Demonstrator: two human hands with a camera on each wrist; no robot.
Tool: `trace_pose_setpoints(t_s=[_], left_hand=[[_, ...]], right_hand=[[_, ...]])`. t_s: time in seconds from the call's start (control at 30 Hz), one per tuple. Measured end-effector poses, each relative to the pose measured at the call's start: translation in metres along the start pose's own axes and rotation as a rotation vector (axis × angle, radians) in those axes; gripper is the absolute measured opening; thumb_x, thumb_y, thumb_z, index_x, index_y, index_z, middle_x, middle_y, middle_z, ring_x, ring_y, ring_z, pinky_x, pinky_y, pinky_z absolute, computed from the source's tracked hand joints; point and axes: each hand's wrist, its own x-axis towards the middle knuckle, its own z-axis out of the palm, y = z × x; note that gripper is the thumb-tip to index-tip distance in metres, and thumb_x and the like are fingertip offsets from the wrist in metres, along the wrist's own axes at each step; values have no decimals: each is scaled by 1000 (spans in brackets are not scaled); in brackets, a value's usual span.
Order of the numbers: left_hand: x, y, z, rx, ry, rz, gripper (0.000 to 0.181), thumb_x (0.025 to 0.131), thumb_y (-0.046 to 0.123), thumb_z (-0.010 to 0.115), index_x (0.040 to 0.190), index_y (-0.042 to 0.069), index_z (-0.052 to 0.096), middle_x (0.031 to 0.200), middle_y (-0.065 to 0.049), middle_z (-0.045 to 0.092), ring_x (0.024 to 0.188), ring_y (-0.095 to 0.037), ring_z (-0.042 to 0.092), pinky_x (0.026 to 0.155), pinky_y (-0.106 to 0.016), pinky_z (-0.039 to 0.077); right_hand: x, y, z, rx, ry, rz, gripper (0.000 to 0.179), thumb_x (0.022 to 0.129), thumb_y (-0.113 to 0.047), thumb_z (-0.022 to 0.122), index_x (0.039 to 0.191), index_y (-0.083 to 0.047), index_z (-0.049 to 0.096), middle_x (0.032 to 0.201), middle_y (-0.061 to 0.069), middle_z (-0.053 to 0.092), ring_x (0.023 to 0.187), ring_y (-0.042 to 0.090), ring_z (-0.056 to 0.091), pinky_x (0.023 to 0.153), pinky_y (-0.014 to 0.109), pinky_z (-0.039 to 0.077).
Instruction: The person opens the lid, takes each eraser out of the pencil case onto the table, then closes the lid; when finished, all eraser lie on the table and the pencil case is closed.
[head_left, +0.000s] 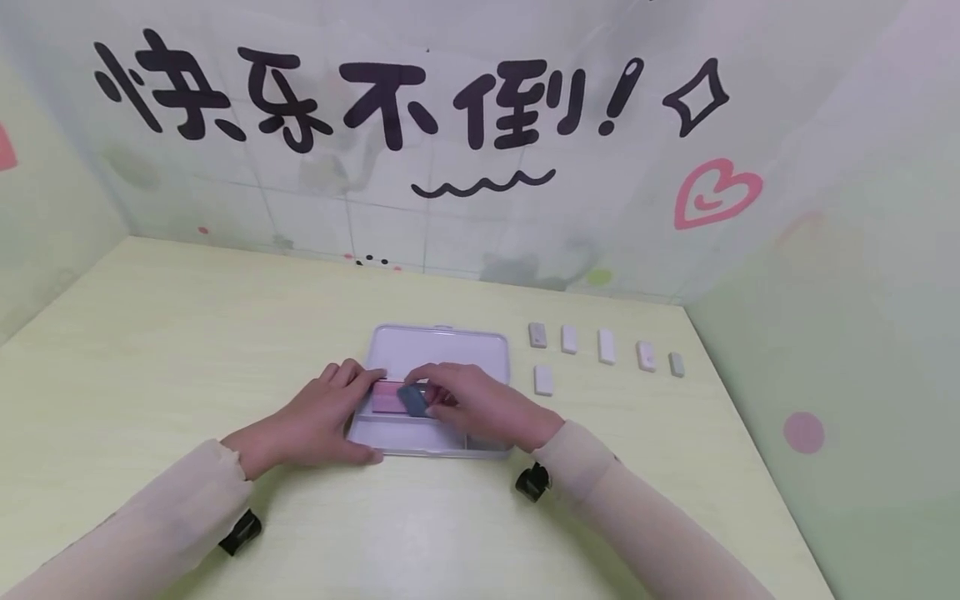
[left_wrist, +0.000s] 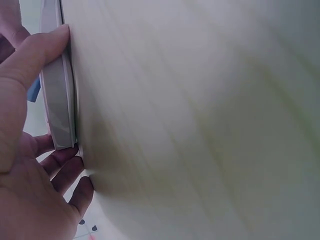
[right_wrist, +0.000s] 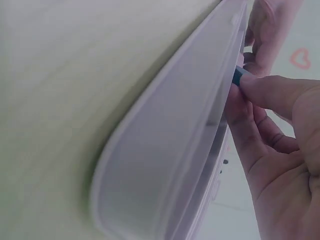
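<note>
A pale lavender pencil case point(head_left: 441, 350) lies open on the table, with divided compartments in its front half. My left hand point(head_left: 322, 417) grips its left end, thumb at the front edge and fingertips by the far left side. In the left wrist view the thumb and fingers hold the case's side wall point(left_wrist: 61, 112). My right hand point(head_left: 483, 402) pinches a blue-grey eraser point(head_left: 412, 400) between thumb and fingers, over the case's back compartment. A pink block point(head_left: 386, 397) sits in that compartment, left of the eraser. The right wrist view shows little of the eraser point(right_wrist: 240, 75).
Several small white and grey erasers stand right of the case: a grey one point(head_left: 537, 335), a white one point(head_left: 543, 380), and more in a row towards the table's right edge point(head_left: 738, 433). A printed wall point(head_left: 450, 233) rises behind the table.
</note>
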Motion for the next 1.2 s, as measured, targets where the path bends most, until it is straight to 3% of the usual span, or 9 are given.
trace_pose_setpoints(t_s=[0.3,0.77,1.2], left_hand=[[0,0,1,-15,-16,-15,104,75,54,89,152,1,45,126,-9,51,110,-25,44,93,-41,42],[-1,-1,3,7,14,-5,102,74,53,89,150,0,47,123,-9,52,109,-25,45,91,-40,42],[-1,-1,1,-13,-1,-13,103,75,52,89,152,-1,45,126,-9,51,110,-24,43,94,-41,42]], right_hand=[[-14,13,-7,189,102,78,44,97,-6,72,138,-16,61,103,2,71,95,10,66,92,24,54],[-68,56,-35,405,303,247,46,94,-2,75,138,-6,61,105,14,68,95,20,67,83,23,58],[-118,101,-54,380,399,400,51,97,-3,71,145,-5,56,110,18,70,93,10,69,83,22,58]])
